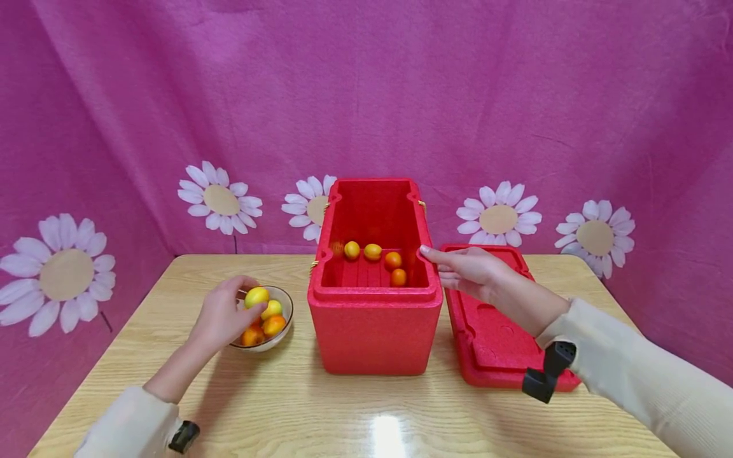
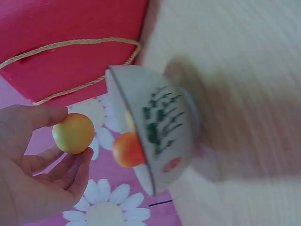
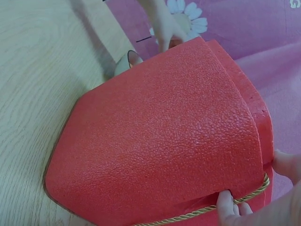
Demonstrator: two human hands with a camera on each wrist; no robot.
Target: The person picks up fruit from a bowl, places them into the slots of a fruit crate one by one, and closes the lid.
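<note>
A small round yellow fruit point(image 1: 257, 296) is pinched between the thumb and fingers of my left hand point(image 1: 224, 313), over a bowl point(image 1: 268, 346). In the left wrist view this fruit point(image 2: 74, 133) is raised beyond the rim of the bowl point(image 2: 164, 117), which has a painted green pattern. More yellow and orange fruits point(image 1: 275, 326) lie in the bowl. My right hand point(image 1: 472, 268) grips the right wall of an open red foam box point(image 1: 375, 337), thumb at the rim and fingers on the outside by the gold rope point(image 3: 188, 217). Inside the box are several yellow and orange fruits point(image 1: 392, 260).
A red foam lid point(image 1: 504, 337) lies on the wooden table point(image 1: 286, 407), right of the box and beneath my right forearm. Behind the table hangs a pink cloth point(image 1: 366, 95) with white daisies. Another rope point(image 2: 89, 42) hangs on the box's left side.
</note>
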